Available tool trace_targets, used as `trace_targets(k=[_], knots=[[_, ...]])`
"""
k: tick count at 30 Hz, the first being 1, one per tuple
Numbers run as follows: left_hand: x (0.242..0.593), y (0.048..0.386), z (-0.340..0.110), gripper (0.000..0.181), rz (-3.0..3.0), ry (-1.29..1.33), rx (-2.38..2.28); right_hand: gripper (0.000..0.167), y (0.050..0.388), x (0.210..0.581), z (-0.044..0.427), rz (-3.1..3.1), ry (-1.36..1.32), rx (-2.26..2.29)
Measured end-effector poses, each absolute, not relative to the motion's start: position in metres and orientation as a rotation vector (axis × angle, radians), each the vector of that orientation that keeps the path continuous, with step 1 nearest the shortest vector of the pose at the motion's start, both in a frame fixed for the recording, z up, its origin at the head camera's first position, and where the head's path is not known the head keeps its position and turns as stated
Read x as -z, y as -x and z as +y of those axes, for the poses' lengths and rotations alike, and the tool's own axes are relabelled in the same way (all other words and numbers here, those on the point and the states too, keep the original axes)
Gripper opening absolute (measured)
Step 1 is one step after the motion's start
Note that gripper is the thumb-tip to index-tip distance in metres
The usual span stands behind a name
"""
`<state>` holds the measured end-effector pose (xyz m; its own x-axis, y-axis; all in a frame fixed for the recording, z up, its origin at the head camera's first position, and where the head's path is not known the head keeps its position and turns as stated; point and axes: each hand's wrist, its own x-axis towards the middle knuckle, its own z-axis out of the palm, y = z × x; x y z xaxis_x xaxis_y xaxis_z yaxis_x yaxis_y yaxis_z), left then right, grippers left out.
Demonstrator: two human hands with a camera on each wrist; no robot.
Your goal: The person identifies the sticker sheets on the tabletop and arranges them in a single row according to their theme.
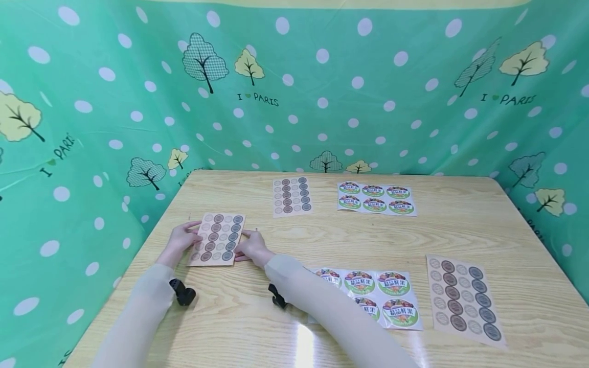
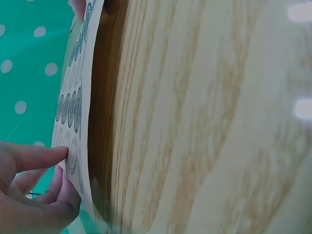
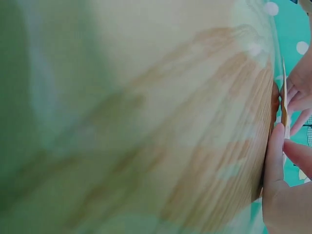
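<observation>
A brown sticker sheet (image 1: 218, 239) with columns of round pale, brown and grey stickers is held by both hands over the left part of the table. At its left edge my left hand (image 1: 184, 236) pinches it. My right hand (image 1: 253, 247) grips the opposite edge. In the left wrist view the thumb (image 2: 51, 157) lies on top of the sheet (image 2: 73, 112) and the fingers are under it, with a gap between sheet and wood. From the right wrist, the sheet is seen almost edge-on, between the right hand's thumb and fingers (image 3: 276, 151).
On the wooden table (image 1: 294, 240) lie a similar brown sheet (image 1: 292, 196) at the back and another (image 1: 466, 301) at the right. White sheets with fruit-label stickers lie at the back (image 1: 376, 198) and near the front (image 1: 391, 299), the latter partly under my right forearm. A green dotted curtain (image 1: 322, 76) borders the table.
</observation>
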<state>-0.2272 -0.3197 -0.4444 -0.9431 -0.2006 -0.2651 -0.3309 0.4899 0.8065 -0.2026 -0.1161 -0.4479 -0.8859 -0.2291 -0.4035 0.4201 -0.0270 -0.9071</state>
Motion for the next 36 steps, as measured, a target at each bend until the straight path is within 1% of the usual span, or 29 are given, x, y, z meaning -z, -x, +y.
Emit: trace_targets(k=[3, 11, 19, 25, 29, 32, 36], knots=[[0.440, 0.225, -0.317, 0.055, 2.633, 0.426, -1.423, 0.066, 0.204, 0.448, -0.119, 1.867, -0.188, 1.935], [0.437, 0.224, -0.308, 0.052, 2.689, 0.459, -1.354, 0.065, 0.205, 0.448, -0.120, 1.975, -0.131, 1.849], [0.441, 0.226, -0.306, 0.049, 2.763, 0.497, -1.279, 0.055, 0.202, 0.441, -0.116, 2.016, -0.058, 1.770], [0.439, 0.223, -0.300, 0.048, 2.825, 0.481, -1.233, 0.042, 0.201, 0.438, -0.101, 1.962, 0.040, 1.780], [0.436, 0.223, -0.292, 0.043, 2.866, 0.407, -1.266, 0.034, 0.205, 0.435, -0.089, 1.881, 0.119, 1.747], [0.435, 0.225, -0.286, 0.040, 2.882, 0.361, -1.288, 0.034, 0.210, 0.431, -0.079, 1.861, 0.198, 1.681], [0.433, 0.228, -0.277, 0.040, 2.860, 0.332, -1.329, 0.036, 0.216, 0.427, -0.064, 1.874, 0.294, 1.620]])
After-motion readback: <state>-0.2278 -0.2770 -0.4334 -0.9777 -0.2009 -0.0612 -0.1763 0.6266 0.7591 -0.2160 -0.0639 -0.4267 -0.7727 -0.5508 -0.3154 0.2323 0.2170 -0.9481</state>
